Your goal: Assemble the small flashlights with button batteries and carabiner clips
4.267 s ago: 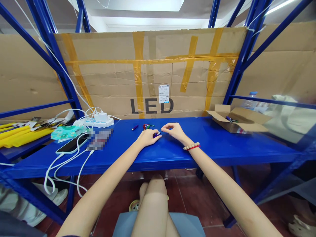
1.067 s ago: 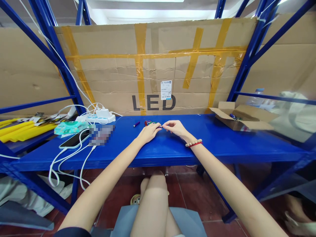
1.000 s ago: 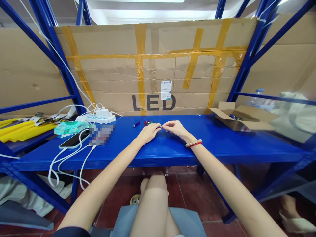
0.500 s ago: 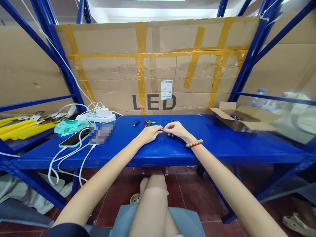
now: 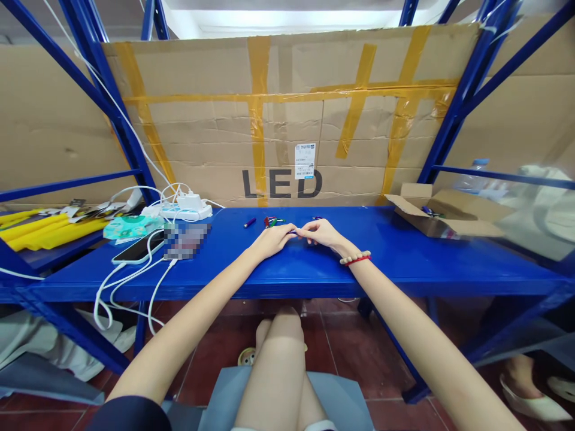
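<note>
My left hand (image 5: 272,240) rests on the blue tabletop with its fingers closed around a small dark purple cylinder, nearly hidden by the fingertips. Meeting it fingertip to fingertip, my right hand (image 5: 324,234) is pinched at the same spot; what lies in that pinch is hidden. Beyond my left hand lie a loose purple cylinder (image 5: 250,222) and a little cluster of red and green metallic pieces (image 5: 272,222). Another small purple piece (image 5: 318,218) shows just behind my right hand.
An open cardboard box (image 5: 417,218) with small dark pieces inside stands at the right. At the left are a phone (image 5: 139,248), white cables, a power strip (image 5: 187,209) and a teal packet (image 5: 132,227). A cardboard sheet (image 5: 215,143) walls off the back of the blue table (image 5: 381,263).
My right fingertips have moved left and now press against the left fingertips, covering the small cylinder's end. The view has shifted slightly.
</note>
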A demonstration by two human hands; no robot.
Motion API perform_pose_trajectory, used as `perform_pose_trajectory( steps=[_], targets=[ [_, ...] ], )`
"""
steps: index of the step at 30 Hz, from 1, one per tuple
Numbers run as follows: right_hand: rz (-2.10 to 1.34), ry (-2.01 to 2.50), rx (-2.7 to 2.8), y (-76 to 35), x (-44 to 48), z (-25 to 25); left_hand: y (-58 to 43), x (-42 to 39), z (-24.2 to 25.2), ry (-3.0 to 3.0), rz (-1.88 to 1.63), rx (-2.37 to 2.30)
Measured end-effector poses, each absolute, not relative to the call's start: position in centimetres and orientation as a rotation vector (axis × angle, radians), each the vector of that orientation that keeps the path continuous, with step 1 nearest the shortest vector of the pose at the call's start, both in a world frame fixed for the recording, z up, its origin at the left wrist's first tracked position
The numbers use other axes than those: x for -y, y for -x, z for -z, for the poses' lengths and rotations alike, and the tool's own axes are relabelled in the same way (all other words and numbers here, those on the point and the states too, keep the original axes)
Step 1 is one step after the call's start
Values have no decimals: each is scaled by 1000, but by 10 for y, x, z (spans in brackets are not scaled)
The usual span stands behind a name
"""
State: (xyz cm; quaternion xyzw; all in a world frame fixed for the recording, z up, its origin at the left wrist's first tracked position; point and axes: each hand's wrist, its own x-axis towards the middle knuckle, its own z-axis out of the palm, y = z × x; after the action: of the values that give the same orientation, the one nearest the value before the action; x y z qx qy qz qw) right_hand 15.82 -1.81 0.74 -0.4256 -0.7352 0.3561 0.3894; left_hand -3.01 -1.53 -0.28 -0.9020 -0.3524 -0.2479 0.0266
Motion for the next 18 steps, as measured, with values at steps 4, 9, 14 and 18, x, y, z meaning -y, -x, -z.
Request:
perform_pose_trajectory(
  steps=[4, 9, 14, 18],
  targets=[
    [-936, 1065, 1877, -159, 17, -7, 30, 15, 3, 2805, 800, 1073],
    [-939, 1030, 1830, -158, 9, -1, 29, 10, 5, 2799, 836, 1082],
    [-815, 964, 1728, -156, 2, 2, 30, 5, 7, 2734, 1007, 1153],
    [-725, 904, 1689, -156, -1, 3, 29, 6, 6, 2720, 1020, 1199]
  ],
)
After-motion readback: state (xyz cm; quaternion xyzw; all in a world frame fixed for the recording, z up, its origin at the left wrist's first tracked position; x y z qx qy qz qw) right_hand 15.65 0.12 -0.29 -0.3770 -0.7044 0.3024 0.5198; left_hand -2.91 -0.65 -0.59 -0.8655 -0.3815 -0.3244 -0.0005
